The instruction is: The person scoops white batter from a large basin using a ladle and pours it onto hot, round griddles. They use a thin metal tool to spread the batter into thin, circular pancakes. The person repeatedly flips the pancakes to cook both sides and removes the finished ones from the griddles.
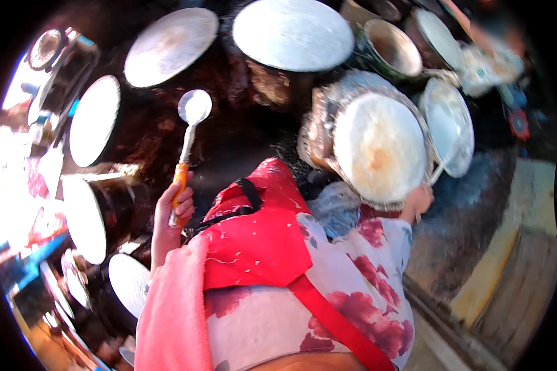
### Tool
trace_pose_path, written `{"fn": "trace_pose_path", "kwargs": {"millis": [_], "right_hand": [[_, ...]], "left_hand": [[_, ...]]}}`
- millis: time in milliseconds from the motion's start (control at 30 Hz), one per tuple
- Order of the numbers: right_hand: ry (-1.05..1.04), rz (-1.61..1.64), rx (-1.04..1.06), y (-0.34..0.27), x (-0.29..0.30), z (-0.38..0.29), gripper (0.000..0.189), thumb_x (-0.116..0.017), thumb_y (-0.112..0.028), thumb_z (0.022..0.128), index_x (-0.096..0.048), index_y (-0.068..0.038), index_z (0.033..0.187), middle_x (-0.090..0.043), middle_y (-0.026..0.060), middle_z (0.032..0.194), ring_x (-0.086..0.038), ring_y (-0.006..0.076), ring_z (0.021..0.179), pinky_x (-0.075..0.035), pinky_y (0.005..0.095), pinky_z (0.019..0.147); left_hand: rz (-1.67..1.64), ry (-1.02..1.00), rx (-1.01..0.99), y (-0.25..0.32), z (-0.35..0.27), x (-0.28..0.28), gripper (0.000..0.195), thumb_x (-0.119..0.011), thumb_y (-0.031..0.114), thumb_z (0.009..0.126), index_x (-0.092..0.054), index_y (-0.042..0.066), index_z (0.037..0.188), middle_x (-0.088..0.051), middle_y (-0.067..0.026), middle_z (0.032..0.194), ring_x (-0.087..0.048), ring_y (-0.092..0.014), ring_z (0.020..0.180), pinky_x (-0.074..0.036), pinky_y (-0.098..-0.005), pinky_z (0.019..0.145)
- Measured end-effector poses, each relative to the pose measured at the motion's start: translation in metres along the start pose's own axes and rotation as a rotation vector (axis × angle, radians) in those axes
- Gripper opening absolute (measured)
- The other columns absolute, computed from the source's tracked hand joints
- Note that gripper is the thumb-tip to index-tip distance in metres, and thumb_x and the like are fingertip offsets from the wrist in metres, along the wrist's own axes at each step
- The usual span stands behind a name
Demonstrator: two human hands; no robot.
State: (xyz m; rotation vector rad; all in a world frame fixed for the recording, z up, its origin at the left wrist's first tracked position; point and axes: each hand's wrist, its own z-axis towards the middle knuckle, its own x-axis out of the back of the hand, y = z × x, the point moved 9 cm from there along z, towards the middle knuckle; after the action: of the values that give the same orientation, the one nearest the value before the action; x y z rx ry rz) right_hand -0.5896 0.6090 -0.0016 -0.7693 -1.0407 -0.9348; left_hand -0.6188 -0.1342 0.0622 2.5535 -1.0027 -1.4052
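Observation:
Raised before me, my left hand (176, 204) grips the orange handle (180, 178) of a ladle. Its pale round bowl (195, 106) points away from me, and bright glare hides what it may hold. On the right, my right hand (417, 201) is closed around the lower end of a pale handle (437, 172). That handle leans into a wide bowl (445, 116) with something white inside. Beside this hand lies a large round white surface (380, 143) with a brownish centre, set on a bulky round stand (320, 125). Blur hides whether my fingers touch its rim.
Several round white discs, pans or lids, form an arc, among them a far one (292, 35) and a left one (95, 120). A pot (394, 48) stands at the back right, near another person's blurred arm (459, 16). Wooden boards (520, 278) lie right.

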Motion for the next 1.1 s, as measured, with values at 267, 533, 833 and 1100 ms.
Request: {"fn": "trace_pose_path", "kwargs": {"millis": [267, 533, 833, 1100], "right_hand": [[-0.574, 0.601, 1.104, -0.387, 0.080, -0.219, 0.037, -0.050, -0.037, 0.092, -0.063, -0.003, 0.083, -0.062, 0.0209, 0.078, -0.058, 0.0397, 0.072, -0.045, 0.0469, 0.064], [-0.760, 0.101, 2.442, -0.418, 0.092, -0.532, 0.040, -0.058, -0.041, 0.084, -0.063, -0.003, 0.073, -0.063, 0.0214, 0.075, -0.062, 0.0408, 0.074, -0.049, 0.0504, 0.065], [-0.622, 0.035, 3.160, -0.355, 0.135, -0.670, 0.032, -0.061, -0.035, 0.082, -0.062, -0.006, 0.066, -0.063, 0.0156, 0.068, -0.063, 0.0346, 0.069, -0.049, 0.0441, 0.061], [-0.650, 0.043, 3.250, -0.280, 0.179, -0.717, 0.029, -0.061, -0.034, 0.082, -0.062, -0.008, 0.069, -0.063, 0.0158, 0.069, -0.062, 0.0354, 0.070, -0.048, 0.0451, 0.062]], "left_hand": [[-0.262, 0.010, -0.263, 0.015, -0.038, 0.012, 0.040, -0.056, 0.009, 0.087, -0.042, 0.003, 0.123, -0.050, -0.0055, 0.081, -0.045, -0.006, 0.054, -0.039, -0.0171, 0.046], [-0.367, 0.393, -0.828, -0.053, -0.161, 0.064, 0.030, -0.052, 0.012, 0.088, -0.042, 0.006, 0.116, -0.041, -0.0014, 0.066, -0.037, -0.005, 0.043, -0.032, -0.0193, 0.037], [-0.775, 0.994, -1.336, -0.274, -0.291, 0.069, 0.037, -0.042, 0.041, 0.097, -0.044, 0.009, 0.114, -0.036, 0.0038, 0.060, -0.032, -0.004, 0.040, -0.031, -0.0200, 0.036], [-0.935, 1.485, -1.051, -0.433, -0.386, 0.170, 0.035, -0.049, 0.044, 0.092, -0.047, 0.010, 0.096, -0.043, 0.0006, 0.056, -0.039, -0.008, 0.038, -0.035, -0.0241, 0.035]]}}
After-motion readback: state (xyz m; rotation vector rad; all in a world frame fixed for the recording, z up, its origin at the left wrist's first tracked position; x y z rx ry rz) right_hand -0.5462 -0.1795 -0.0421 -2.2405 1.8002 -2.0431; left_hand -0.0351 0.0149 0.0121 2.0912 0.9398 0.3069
